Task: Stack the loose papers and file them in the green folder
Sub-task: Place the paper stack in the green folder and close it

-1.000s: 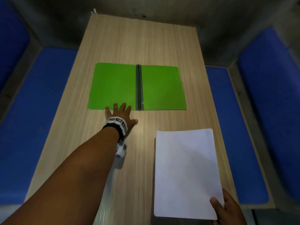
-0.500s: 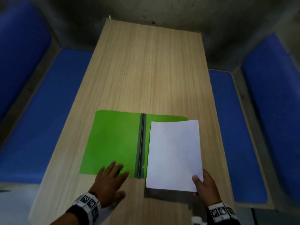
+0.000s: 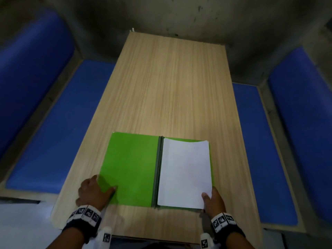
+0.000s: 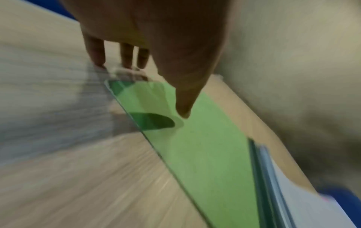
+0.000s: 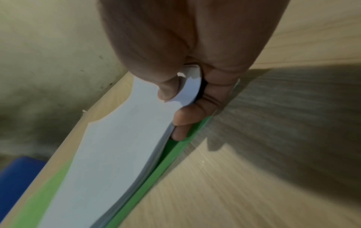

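- Green folder [image 3: 129, 168] lies open on the counter [image 3: 170, 87], paper stack [image 3: 185, 173] on its right half.
- Right hand [image 3: 214, 200] pinches the stack's near corner.
- Left hand [image 3: 93, 191], fingers straight, touches the folder's left corner.

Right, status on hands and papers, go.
Left hand open, on the folder corner. Right hand pinches the papers, which lie on the folder's right half. Nothing in the way.

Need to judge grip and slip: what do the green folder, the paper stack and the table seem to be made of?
Green folder: thin, smooth sheet, probably plastic; its edge looks translucent in the left wrist view. Paper stack: plain matte white paper, bending at the right hand. Table: wood-grain surface, likely laminate.
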